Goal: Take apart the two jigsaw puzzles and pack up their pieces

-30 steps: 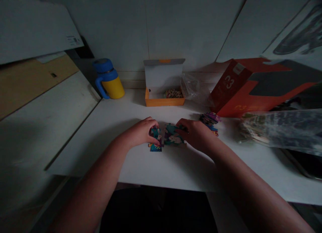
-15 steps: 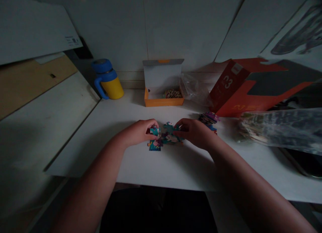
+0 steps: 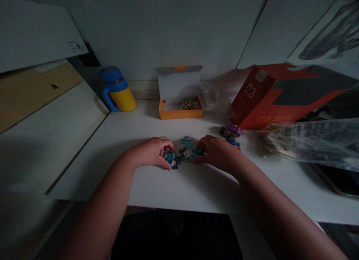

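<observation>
Teal and purple jigsaw puzzle pieces lie on the white table between my hands. My left hand (image 3: 160, 152) curves around the left puzzle pieces (image 3: 171, 159), thumb at the near side and fingers at the far side. My right hand (image 3: 209, 149) grips the right end of the joined puzzle pieces (image 3: 188, 153), its thumb and fingers on either side. One teal piece (image 3: 187, 141) juts out at the far side of this group. A narrow gap seems to separate the left pieces from the right group. The palms hide parts of the pieces.
Beyond my right hand sits a stack of puzzle pieces (image 3: 231, 131). An open orange box (image 3: 181, 114) holding more pieces stands at the back, beside a clear plastic bag (image 3: 214, 99). A blue and yellow jug (image 3: 120, 93) is back left, a red box (image 3: 275, 99) back right.
My left hand has shifted its grip, its thumb now lower along the near edge of the left pieces. My right hand has closed in around the right end. The view has shifted slightly.
</observation>
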A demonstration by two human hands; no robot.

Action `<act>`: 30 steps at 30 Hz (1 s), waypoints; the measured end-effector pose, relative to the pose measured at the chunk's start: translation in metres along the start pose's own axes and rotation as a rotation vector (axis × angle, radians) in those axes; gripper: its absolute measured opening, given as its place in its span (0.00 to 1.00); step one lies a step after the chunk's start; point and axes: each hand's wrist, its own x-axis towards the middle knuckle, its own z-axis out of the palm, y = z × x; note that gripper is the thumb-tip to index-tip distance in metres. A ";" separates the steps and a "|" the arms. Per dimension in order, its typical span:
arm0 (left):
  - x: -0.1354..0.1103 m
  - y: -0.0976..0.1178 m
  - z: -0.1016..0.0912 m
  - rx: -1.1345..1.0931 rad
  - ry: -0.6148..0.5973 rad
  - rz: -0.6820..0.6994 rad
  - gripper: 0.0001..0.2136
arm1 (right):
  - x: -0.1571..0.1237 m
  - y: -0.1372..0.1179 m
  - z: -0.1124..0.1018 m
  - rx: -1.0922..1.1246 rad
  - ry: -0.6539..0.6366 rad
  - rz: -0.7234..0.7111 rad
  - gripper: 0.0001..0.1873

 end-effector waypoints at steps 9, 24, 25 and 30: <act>0.001 0.005 0.007 0.090 -0.004 0.104 0.25 | -0.001 0.000 0.003 0.053 -0.034 0.006 0.26; 0.001 0.008 -0.002 -0.438 -0.015 -0.075 0.11 | -0.002 0.002 0.002 0.050 -0.053 -0.024 0.25; 0.001 0.009 -0.003 -0.488 0.003 -0.079 0.12 | -0.002 0.002 0.002 0.052 -0.054 -0.022 0.25; -0.002 0.010 -0.011 -0.606 0.002 -0.074 0.18 | -0.001 0.002 0.001 0.043 -0.073 -0.004 0.25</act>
